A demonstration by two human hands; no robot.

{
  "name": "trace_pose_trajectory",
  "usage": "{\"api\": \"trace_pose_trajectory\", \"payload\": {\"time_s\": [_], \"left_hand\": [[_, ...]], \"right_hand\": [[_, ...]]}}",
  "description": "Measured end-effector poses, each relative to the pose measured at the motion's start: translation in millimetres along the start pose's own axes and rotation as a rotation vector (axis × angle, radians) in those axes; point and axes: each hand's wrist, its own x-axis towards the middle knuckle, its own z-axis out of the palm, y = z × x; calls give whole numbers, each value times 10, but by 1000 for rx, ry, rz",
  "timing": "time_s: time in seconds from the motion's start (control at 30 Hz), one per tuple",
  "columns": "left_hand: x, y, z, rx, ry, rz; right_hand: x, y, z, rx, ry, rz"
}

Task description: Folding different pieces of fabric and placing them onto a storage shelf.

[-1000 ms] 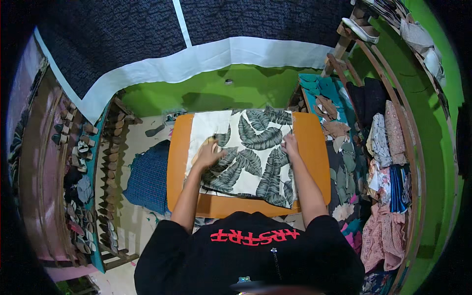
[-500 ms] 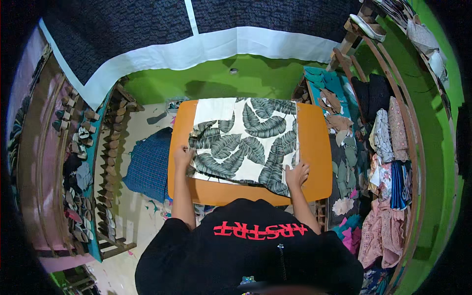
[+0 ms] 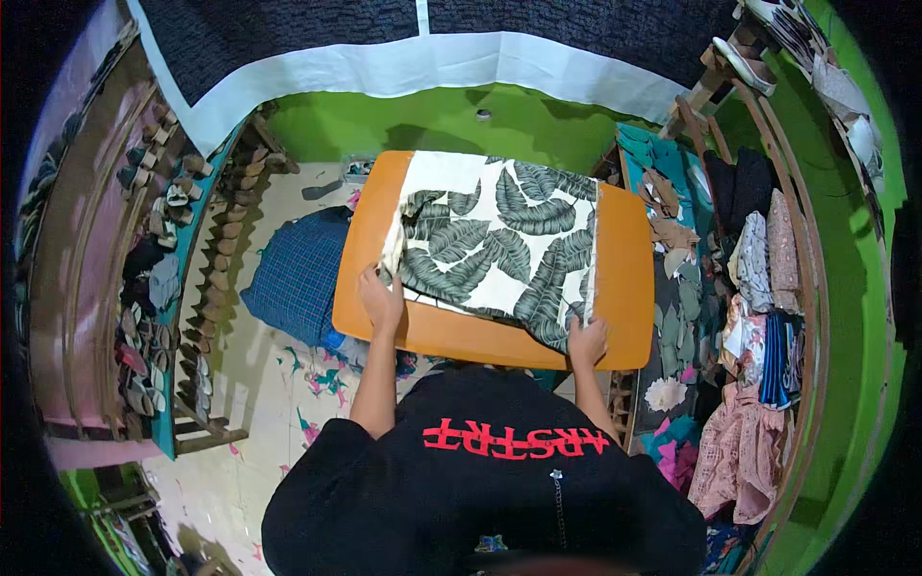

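Observation:
A white cloth with dark leaf prints lies folded over an orange tabletop. My left hand is closed on the cloth's near left corner, where the left edge is ruffled and partly turned up. At the near right corner, my right hand has its fingers closed on the cloth's edge. Between my hands the near edge slants down toward the right and sags a little. The fingertips of both hands are partly hidden.
To the left, a blue checked cloth bundle rests on the floor among scraps. A rack of shoe forms stands farther left. On the right are shelves with leather scraps and folded fabrics. A dark curtain hangs at the back.
My right hand has gone from loosely spread at the right edge to closed on the near right corner. The left hand has moved to the near left corner; the view has shifted.

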Motion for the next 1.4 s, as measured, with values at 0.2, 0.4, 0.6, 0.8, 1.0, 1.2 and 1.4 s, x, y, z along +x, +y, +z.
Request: {"api": "trace_pose_trajectory", "payload": {"time_s": [0.2, 0.4, 0.6, 0.8, 1.0, 1.2, 1.4], "left_hand": [[-69, 138, -138, 158, 61, -46], [165, 175, -260, -254, 146, -128], [315, 405, -633, -299, 269, -15], [441, 69, -687, -523, 321, 128], [39, -644, -297, -903, -420, -411], [-449, -535, -280, -954, -555, -171], [-404, -556, -368, -401, -399, 44]], "right_hand": [[-56, 199, 41, 158, -174, 40], [214, 352, -21, 387, -175, -90], [503, 509, -362, 507, 35, -242], [455, 439, -762, 502, 118, -404], [568, 488, -198, 1241, -456, -257], [329, 741, 327, 887, -200, -110], [206, 735, 121, 417, -20, -115]]}}
